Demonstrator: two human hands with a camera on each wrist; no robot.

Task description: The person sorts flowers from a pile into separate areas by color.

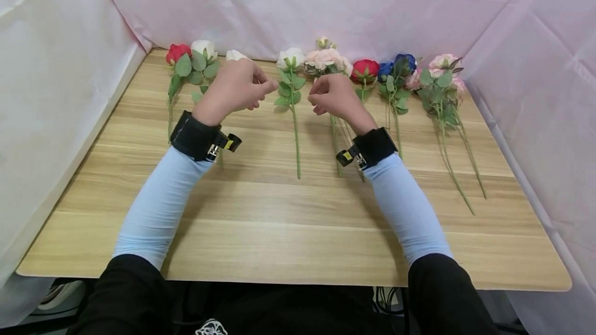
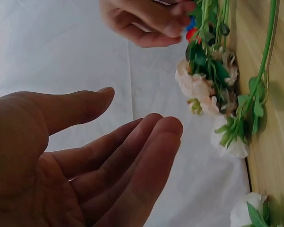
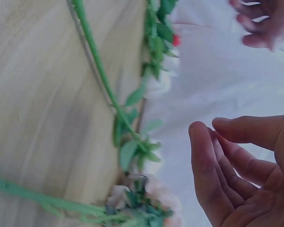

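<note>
My left hand (image 1: 237, 87) hovers above the table at left of centre, its thumb and fingers apart with nothing between them. To its right my right hand (image 1: 337, 96) is also raised, thumb tip near the fingertips and nothing held. Between the two hands a white rose (image 1: 291, 60) lies on the table, its green stem (image 1: 297, 143) pointing toward the person; neither hand touches it. Another white rose (image 1: 236, 55) is partly hidden behind the left hand. Pale pink flowers (image 1: 328, 61) lie just beyond the right hand, which covers part of their stems.
A red rose (image 1: 178, 53) and a white rose (image 1: 204, 48) lie at the left. Right of the pink flowers are a red rose (image 1: 365, 70), blue roses (image 1: 404, 63) and a pink bunch (image 1: 442, 81). White cloth (image 1: 298, 4) walls the wooden table (image 1: 288, 231) on three sides.
</note>
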